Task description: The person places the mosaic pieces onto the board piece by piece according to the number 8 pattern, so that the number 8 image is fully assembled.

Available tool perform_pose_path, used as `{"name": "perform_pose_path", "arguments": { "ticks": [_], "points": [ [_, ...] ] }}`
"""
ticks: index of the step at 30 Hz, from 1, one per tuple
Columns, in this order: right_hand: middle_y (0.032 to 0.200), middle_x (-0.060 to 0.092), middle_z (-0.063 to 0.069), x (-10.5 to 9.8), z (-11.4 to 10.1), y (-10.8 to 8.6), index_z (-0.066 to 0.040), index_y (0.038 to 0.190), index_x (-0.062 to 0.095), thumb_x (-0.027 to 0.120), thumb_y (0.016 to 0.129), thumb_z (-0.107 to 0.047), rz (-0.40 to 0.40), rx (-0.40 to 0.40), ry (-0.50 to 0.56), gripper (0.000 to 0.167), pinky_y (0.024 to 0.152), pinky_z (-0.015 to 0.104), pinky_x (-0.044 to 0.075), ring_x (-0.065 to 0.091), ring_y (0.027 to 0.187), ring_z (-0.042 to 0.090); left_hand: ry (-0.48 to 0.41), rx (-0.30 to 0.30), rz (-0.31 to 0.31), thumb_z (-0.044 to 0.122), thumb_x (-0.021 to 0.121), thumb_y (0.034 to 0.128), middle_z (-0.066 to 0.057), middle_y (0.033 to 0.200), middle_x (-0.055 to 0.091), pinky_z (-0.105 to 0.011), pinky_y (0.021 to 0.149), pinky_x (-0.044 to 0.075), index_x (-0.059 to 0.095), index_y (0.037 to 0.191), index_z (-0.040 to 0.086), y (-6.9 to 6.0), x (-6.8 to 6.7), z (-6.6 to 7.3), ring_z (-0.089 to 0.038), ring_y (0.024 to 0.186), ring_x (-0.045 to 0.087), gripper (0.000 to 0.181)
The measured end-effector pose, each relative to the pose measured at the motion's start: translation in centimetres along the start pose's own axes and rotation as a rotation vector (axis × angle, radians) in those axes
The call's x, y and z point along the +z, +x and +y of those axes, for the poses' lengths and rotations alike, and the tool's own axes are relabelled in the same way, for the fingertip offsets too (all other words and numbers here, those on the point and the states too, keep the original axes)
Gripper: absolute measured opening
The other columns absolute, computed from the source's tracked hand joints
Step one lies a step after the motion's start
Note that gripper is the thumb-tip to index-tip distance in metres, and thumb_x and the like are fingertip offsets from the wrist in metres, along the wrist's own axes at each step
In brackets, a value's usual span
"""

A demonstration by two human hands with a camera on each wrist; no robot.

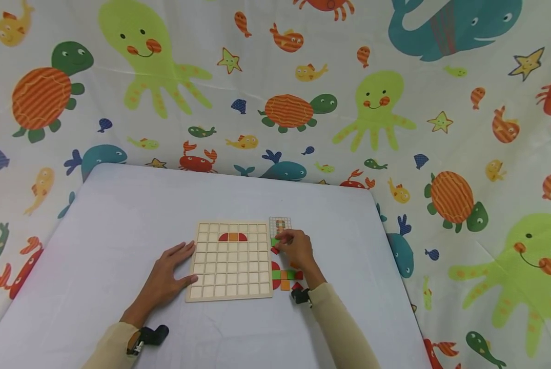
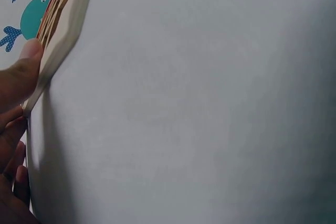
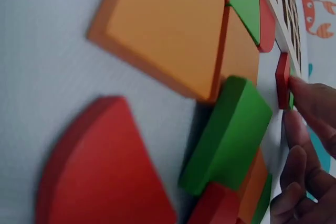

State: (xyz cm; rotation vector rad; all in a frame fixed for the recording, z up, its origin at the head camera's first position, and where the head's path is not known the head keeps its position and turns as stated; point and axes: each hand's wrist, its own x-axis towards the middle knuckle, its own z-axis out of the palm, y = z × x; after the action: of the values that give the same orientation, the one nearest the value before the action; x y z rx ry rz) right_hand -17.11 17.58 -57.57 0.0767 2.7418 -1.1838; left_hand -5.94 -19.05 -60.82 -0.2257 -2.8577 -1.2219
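The wooden grid board (image 1: 229,300) lies on the white table, with a red piece (image 1: 223,237), an orange square (image 1: 233,237) and another red piece side by side in an upper row. My left hand (image 1: 166,277) touches the board's left edge, thumb and fingers spread; the left wrist view shows the thumb (image 2: 32,51) against the frame. At the board's right side my right hand (image 1: 298,248) pinches a small red piece (image 3: 283,80) between thumb and fingers. A green piece (image 1: 274,241) lies beside those fingertips.
A small gridded card (image 1: 280,220) with a coloured pattern lies at the board's upper right, partly behind my right hand. Below that hand are loose red, green and orange pieces (image 1: 285,285), some touching or overlapping. A sea-animal curtain (image 1: 238,56) hangs behind the table.
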Motion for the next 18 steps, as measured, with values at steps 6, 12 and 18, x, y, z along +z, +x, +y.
{"name": "perform_pose_path", "arguments": {
  "ticks": [6, 12, 18],
  "points": [
    [0.084, 0.069, -0.001, 0.1, -0.64, -0.18, -0.018, 0.1, 0.08, 0.089, 0.085, -0.012, 0.011, 0.023, -0.05, 0.018, 0.072, 0.032, 0.046, 0.059, 0.081, 0.018, -0.003, -0.014, -0.011, 0.022, 0.091, 0.0837, -0.024, 0.165, 0.045, -0.077, 0.115, 0.03, 0.049, 0.158, 0.006, 0.01, -0.02, 0.06, -0.049, 0.153, 0.034, 0.087],
    [0.088, 0.069, 0.0, -0.01, -0.94, -0.25, -0.017, 0.098, 0.076, 0.088, 0.087, -0.011, -0.012, 0.026, -0.04, 0.017, 0.076, 0.033, 0.049, 0.06, 0.084, 0.018, -0.006, -0.02, -0.02, 0.023, 0.091, 0.0839, -0.025, 0.165, 0.044, -0.077, 0.115, 0.03, 0.048, 0.159, 0.007, 0.0, -0.06, 0.14, -0.049, 0.153, 0.034, 0.088],
    [0.09, 0.069, 0.001, -0.14, -0.79, -0.27, -0.018, 0.095, 0.074, 0.086, 0.089, -0.01, -0.034, 0.028, 0.017, 0.015, 0.074, 0.031, 0.051, 0.061, 0.085, 0.019, -0.002, -0.022, -0.018, 0.021, 0.091, 0.084, -0.025, 0.165, 0.044, -0.077, 0.115, 0.03, 0.048, 0.159, 0.007, 0.09, -0.08, 0.12, -0.049, 0.153, 0.033, 0.088]
  ]
}}
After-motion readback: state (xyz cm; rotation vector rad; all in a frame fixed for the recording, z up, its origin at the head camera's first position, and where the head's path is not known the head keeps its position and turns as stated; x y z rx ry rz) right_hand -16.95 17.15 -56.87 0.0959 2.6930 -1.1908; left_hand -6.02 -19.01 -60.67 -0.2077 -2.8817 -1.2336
